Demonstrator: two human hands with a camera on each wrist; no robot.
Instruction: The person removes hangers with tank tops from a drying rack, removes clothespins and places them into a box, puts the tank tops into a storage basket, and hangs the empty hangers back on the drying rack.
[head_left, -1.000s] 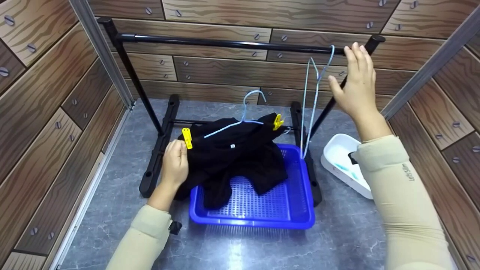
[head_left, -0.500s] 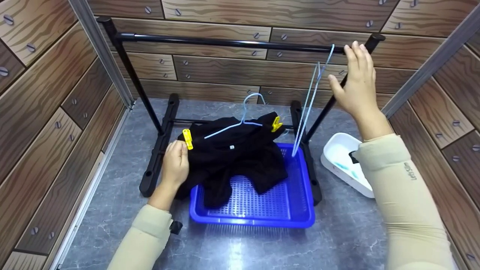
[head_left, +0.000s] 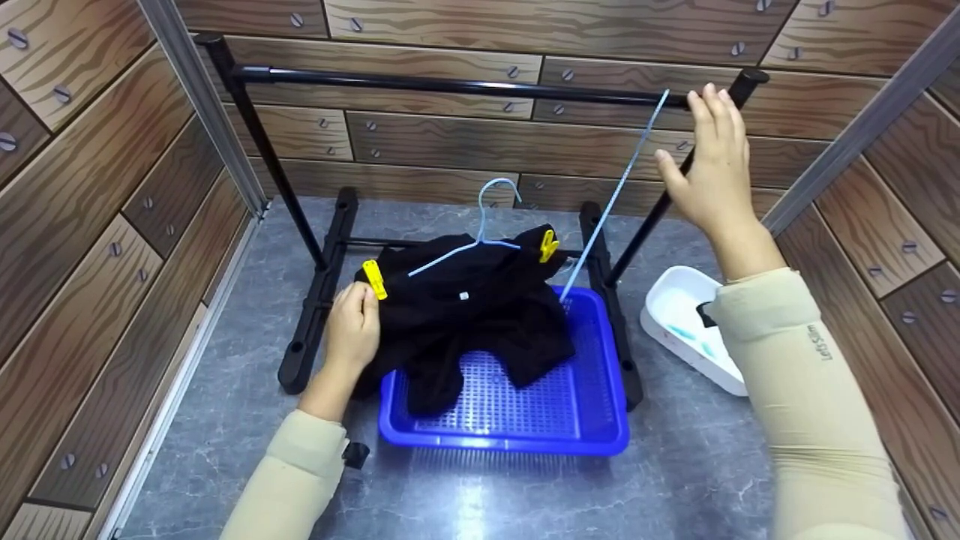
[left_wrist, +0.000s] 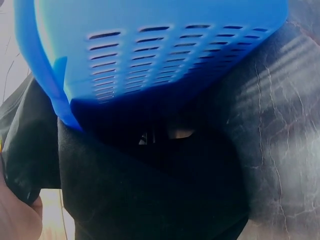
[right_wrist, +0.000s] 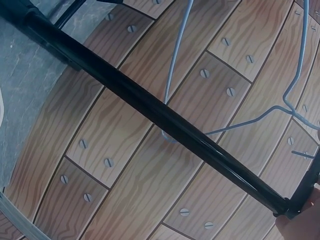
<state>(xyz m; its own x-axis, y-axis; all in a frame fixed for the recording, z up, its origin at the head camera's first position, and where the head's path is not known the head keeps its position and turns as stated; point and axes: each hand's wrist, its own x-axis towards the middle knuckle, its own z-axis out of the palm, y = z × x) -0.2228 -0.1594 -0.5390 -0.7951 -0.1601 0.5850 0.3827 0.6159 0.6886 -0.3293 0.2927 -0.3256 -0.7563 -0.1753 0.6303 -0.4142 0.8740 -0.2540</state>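
Note:
My left hand [head_left: 352, 322] grips the left shoulder of a black shirt [head_left: 480, 315], beside a yellow clothespin [head_left: 373, 280]. Another yellow clothespin [head_left: 549, 246] is clipped at the right shoulder. A light-blue wire hanger [head_left: 481, 217] sits in the shirt, its hook standing up. In the left wrist view, the shirt [left_wrist: 150, 195] hangs by the basket, with part of my hand [left_wrist: 17, 215] at the edge. My right hand [head_left: 712, 161], fingers extended, rests on the right end of the black rack's top bar [head_left: 450, 84]. Beside it a second blue hanger [head_left: 615, 195] hangs, seen edge-on.
Under the shirt, a blue plastic basket [head_left: 502, 446] stands on the grey floor, in front of the rack's feet [head_left: 300, 352]. A white tub [head_left: 675, 289] with some light-blue items lies at the right. Wood-patterned walls [head_left: 420, 157] enclose the space.
The hanger on the bar has swung left and turned from a visible loop to edge-on. The shirt's hanger and right clothespin have shifted slightly left. My right hand has stayed on the rack.

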